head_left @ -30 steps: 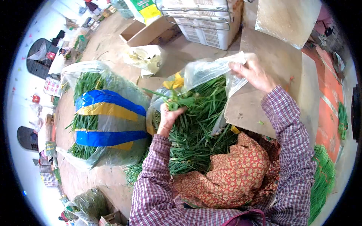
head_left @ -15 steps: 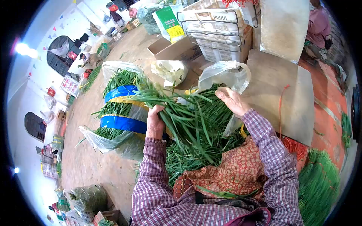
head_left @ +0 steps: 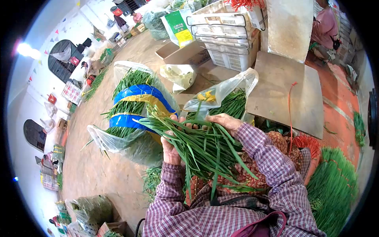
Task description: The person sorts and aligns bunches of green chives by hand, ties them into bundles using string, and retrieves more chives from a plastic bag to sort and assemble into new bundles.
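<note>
A loose bunch of long green leaves [head_left: 205, 144] lies across both hands above my lap. My left hand [head_left: 172, 144] is wrapped round its pale end, fingers partly showing. My right hand [head_left: 226, 121] grips the bunch from the other side, fingers reaching under the leaves. Just beyond is an open clear plastic bag [head_left: 233, 85] with more greens in it. To the left lies a big clear bag of greens [head_left: 132, 98] with blue and yellow bands round it. A red patterned cloth [head_left: 252, 168] covers my lap.
Stacked white crates [head_left: 227, 39], a cardboard box [head_left: 183, 53] and a pale bag [head_left: 179, 77] stand beyond. A brown board [head_left: 284, 94] is at the right, near red ties [head_left: 308, 144] and a green pile [head_left: 333, 189]. A person [head_left: 325, 25] sits at upper right; others are far left.
The bunch has come out from over the open bag towards my lap. My right hand has let go of the bag's rim and taken hold of the bunch beside my left hand.
</note>
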{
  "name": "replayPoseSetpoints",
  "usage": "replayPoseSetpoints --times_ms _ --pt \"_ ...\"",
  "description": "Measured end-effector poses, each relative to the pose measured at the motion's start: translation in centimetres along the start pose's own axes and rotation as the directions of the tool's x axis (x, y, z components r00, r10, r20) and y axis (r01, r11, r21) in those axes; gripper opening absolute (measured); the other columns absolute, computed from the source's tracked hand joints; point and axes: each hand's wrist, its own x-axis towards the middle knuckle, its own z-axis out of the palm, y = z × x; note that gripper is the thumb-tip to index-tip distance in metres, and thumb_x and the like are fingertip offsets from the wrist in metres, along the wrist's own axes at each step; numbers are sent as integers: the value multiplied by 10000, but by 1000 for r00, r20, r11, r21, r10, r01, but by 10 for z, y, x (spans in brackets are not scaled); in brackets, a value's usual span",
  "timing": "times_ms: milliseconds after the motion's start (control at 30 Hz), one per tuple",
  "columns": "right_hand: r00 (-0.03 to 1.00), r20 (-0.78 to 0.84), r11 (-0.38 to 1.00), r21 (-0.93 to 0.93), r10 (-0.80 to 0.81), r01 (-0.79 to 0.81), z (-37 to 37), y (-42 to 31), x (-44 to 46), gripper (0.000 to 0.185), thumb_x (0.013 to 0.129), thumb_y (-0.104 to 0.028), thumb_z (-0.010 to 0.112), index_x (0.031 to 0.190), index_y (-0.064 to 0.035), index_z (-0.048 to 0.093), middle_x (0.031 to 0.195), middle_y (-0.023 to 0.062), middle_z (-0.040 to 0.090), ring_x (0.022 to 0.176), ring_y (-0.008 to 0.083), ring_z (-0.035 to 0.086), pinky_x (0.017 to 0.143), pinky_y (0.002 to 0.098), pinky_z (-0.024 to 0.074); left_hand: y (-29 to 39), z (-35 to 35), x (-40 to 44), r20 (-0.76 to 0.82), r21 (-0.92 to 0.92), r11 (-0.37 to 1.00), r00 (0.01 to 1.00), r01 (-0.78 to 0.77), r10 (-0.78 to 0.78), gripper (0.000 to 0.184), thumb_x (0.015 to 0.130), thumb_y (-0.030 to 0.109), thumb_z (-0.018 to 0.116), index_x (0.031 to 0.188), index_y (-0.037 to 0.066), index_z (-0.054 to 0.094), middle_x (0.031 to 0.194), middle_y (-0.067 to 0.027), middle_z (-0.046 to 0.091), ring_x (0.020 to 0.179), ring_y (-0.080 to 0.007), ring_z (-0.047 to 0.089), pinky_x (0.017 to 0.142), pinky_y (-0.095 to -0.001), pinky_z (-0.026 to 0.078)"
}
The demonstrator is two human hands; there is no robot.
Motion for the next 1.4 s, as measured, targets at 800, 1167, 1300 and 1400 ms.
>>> replayPoseSetpoints --times_ms 800,1167,1300,1400 --pt "839 -304 660 -746 -451 85 88 0 -105 843 735 -588 709 1254 35 475 997 246 656 867 369 672 744 432 545 -42 36 -19 -480 60 982 868 179 -128 159 817 64 675 964 31 623 946 -68 664 813 -158 651 739 -306 564" --pt "866 -192 812 -485 -462 326 88 18 -97 378 912 -273 601 1179 -11 550 1017 201 649 906 304 637 796 412 494 -49 15 -45 -161 170 906 918 387 -362 706 756 129 705 1370 -26 392 1310 -228 518 1191 -318 534 982 -403 478" --pt "920 -142 735 -650 -365 192 91 -23 -139 422 903 -264 626 1217 -1 526 994 194 650 869 278 633 774 395 490 -63 -14 -51 -209 200 889 904 412 -372 663 756 169 672 1320 -78 426 1282 -286 517 1138 -362 567 999 -436 459" --pt "942 -119 762 -623 -314 175 72 -11 -149 515 810 -329 736 1147 26 578 910 182 661 793 240 637 738 366 501 -58 7 -51 -271 257 873 898 415 -347 581 708 207 693 1177 -104 549 1115 -285 602 1011 -320 631 862 -403 548"
